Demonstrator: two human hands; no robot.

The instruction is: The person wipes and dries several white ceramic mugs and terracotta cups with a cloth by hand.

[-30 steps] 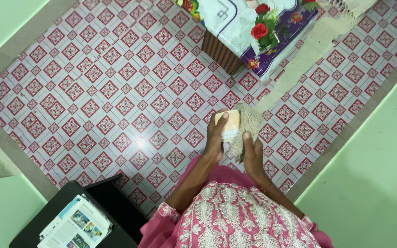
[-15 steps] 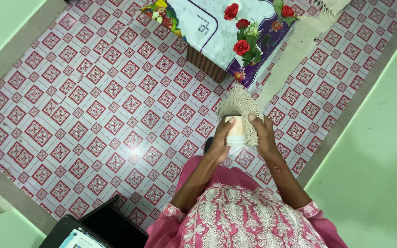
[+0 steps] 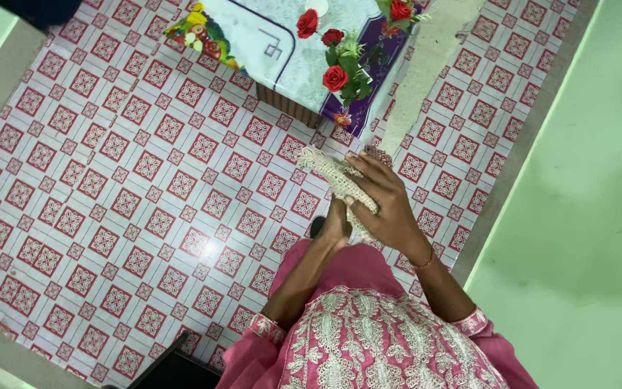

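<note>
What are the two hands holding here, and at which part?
A beige net cloth. The right hand covers its near end from above; the left hand supports it underneath. The far end sticks out free.

Beige knitted mesh pouch [image 3: 327, 173], bunched, held above the tiled floor

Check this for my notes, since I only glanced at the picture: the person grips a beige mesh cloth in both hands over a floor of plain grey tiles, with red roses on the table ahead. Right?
Not quite. The floor is not plain grey: the head view shows white tiles with red diamond patterns. The rest stands: the left hand and right hand grip the beige mesh cloth, and red roses stand on the table ahead.
</note>
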